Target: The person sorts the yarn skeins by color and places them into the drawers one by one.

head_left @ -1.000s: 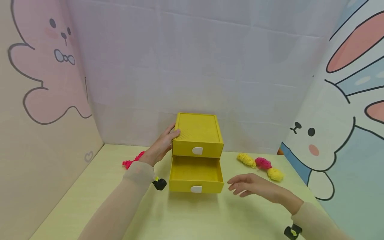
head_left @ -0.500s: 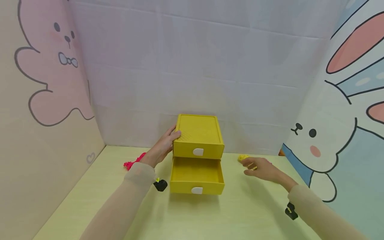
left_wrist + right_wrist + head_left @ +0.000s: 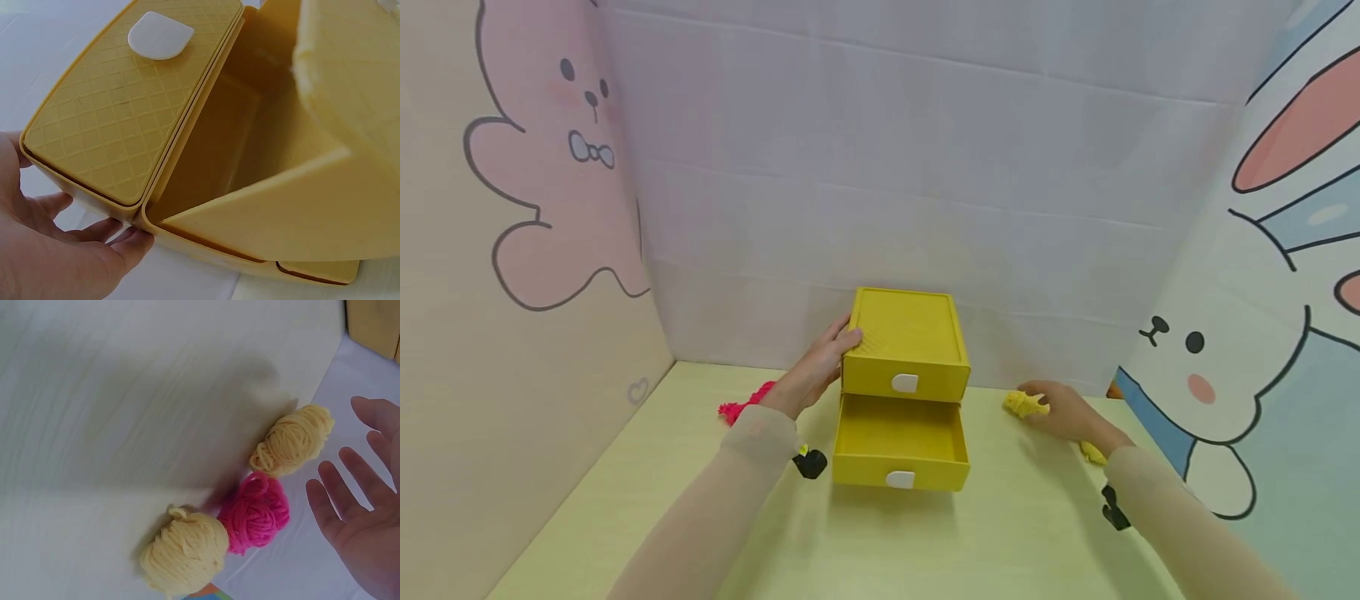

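A yellow two-tier drawer unit stands on the table, its lower drawer pulled out with nothing inside. My left hand rests on its left side, thumb over the top edge; in the left wrist view the fingertips press the side wall. My right hand reaches over the yarn on the right. Its fingers are spread beside a yellow yarn ball in the right wrist view, apart from it. A pink yarn ball and another yellow yarn ball lie alongside in a row.
Pinkish-red yarn lies on the table behind my left forearm, partly hidden. A white cloth wall closes off the back. Side panels with a bear drawing and a rabbit drawing flank the table.
My right hand has moved from beside the open drawer back and right to the yarn balls. My left hand stays on the drawer unit. The head view has shifted slightly.
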Demonstrator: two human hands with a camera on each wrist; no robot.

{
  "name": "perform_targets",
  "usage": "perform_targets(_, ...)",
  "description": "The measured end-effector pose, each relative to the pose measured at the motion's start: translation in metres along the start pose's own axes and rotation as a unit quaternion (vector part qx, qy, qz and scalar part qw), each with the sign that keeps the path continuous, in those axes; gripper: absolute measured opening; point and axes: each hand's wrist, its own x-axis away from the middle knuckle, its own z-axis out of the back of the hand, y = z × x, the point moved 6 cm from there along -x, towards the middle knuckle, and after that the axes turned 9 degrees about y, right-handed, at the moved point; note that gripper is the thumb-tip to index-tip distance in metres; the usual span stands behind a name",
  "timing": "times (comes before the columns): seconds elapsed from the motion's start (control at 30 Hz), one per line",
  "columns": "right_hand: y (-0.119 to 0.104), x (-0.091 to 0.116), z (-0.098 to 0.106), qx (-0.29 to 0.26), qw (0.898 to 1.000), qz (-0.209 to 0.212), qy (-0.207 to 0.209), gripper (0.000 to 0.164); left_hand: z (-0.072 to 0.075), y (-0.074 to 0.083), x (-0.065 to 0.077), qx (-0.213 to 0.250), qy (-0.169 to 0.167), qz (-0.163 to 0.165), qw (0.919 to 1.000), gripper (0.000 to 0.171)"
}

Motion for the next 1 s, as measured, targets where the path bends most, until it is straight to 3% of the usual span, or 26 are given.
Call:
perform_targets(0.23, 0.015, -0.005, -0.007, 0.01, 0.999, -0.03, 0.009, 0.057, 0.0, -0.001, -0.001, -0.008, -0.005, 0.002, 1.0, 0.071)
perform_targets(0.63, 0.024, -0.007, -0.02, 0.017, 0.999, -0.041, 0.009, 0.061, 0.0, 0.0, -0.001, -0.008, -0.002, 0.0, 1.0, 0.071)
perform_targets(1.0, 0.021, -0.006, -0.031, 0.011, 0.999, -0.042, -0.008, 0.041, 0.0, -0.001, -0.001, -0.01, -0.001, 0.0, 1.0, 0.071)
